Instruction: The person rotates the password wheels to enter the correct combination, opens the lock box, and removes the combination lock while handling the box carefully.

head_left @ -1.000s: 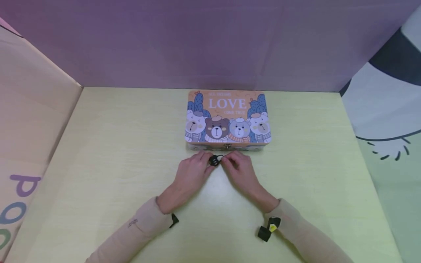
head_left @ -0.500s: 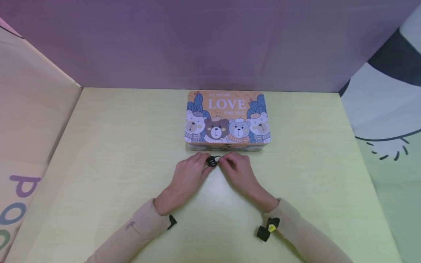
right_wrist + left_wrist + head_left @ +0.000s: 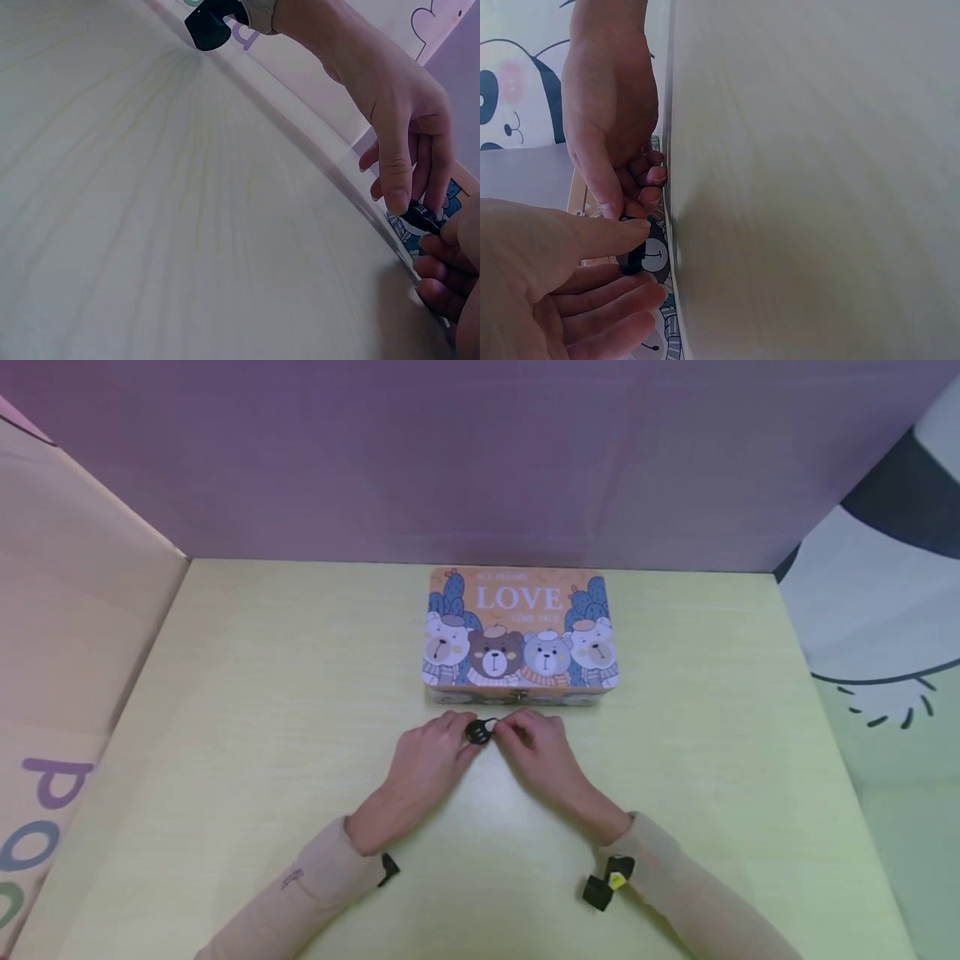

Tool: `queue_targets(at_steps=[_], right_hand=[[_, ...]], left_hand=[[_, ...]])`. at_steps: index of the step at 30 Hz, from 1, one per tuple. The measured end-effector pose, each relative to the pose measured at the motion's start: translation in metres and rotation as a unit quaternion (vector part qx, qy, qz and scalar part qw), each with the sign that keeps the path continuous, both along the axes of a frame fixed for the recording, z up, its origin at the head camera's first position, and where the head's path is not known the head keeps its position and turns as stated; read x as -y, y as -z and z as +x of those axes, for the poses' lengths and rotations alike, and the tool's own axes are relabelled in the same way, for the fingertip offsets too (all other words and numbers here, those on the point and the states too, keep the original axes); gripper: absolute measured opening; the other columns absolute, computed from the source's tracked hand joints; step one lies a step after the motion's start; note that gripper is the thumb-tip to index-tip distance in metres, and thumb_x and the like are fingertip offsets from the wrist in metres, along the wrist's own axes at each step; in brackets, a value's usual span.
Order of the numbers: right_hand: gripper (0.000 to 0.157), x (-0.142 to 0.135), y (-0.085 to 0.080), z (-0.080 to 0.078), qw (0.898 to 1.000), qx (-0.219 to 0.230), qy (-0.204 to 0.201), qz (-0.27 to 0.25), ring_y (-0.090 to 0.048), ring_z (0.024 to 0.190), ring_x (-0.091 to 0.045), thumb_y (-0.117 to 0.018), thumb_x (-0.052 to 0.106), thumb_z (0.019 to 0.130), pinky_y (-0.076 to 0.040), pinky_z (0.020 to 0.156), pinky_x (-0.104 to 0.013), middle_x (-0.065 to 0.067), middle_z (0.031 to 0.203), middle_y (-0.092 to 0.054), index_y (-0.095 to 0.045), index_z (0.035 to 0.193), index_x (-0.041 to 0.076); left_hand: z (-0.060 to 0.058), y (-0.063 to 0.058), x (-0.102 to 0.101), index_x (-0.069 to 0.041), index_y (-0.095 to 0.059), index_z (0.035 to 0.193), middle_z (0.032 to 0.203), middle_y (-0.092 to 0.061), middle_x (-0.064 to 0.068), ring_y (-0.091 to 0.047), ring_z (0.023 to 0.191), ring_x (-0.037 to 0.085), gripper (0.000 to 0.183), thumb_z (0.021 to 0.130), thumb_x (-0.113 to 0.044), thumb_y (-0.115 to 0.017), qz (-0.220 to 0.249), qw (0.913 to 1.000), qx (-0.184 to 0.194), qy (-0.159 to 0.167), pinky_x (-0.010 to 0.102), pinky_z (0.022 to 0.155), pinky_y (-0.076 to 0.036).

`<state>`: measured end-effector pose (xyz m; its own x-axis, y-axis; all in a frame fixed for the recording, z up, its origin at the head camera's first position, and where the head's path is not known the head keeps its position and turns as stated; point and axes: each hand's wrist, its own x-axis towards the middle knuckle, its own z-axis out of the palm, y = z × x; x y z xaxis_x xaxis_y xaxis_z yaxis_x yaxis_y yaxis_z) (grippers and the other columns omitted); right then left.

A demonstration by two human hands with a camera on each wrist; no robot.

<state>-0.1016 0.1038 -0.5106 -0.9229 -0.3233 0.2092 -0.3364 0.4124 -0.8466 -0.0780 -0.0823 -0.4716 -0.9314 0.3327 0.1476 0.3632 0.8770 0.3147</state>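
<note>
A small black object (image 3: 477, 732) with pale marks, a whitish patch and a thin loop at one end is held just in front of the tin box. Its exact kind is too small to tell. My left hand (image 3: 429, 758) pinches its dark body between thumb and fingers. On the loop end, the thumb and fingertips of my right hand (image 3: 543, 758) pinch it. The left wrist view shows the black piece (image 3: 633, 259) partly hidden by the left thumb. Behind both hands lies the shut tin box (image 3: 521, 631) with bears and "LOVE" on its lid, a small metal latch (image 3: 518, 696) at its front.
The pale wooden table (image 3: 300, 652) is bounded by a purple wall (image 3: 480, 460) behind and printed panels at both sides. A black wrist-worn device (image 3: 598, 892) hangs at the right cuff, and another dark one (image 3: 388, 869) shows at the left cuff.
Both hands and the black object have shifted slightly left and toward the person. The pinch of each hand stays on it, and the tin box has not moved.
</note>
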Motion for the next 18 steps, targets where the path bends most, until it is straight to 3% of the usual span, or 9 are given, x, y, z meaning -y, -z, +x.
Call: queue_targets(at_steps=[13,18], right_hand=[[0.011,0.0049,0.0019,-0.0015,1.000,-0.017,-0.014,0.010,-0.059,0.070,-0.007,-0.062,0.014,0.096,-0.054,0.065,-0.024,0.002,0.081,-0.069,-0.071,0.093,0.009],[0.011,0.0061,0.0032,-0.0024,0.998,-0.026,0.001,0.051,-0.057,0.071,-0.006,-0.063,0.020,0.096,-0.047,0.076,-0.029,0.007,0.081,-0.068,-0.071,0.093,0.013]], left_hand=[[0.0019,0.0019,0.0039,-0.005,-0.065,0.119,0.102,-0.071,0.010,-0.069,0.082,0.021,0.039,0.088,-0.027,-0.075,0.002,0.9999,0.011,-0.004,0.030,0.061,-0.058],[0.0019,0.0026,0.0043,-0.006,-0.066,0.117,0.101,-0.072,0.009,-0.069,0.083,0.021,0.038,0.087,-0.028,-0.075,0.001,0.9999,0.016,-0.005,0.031,0.061,-0.058]])
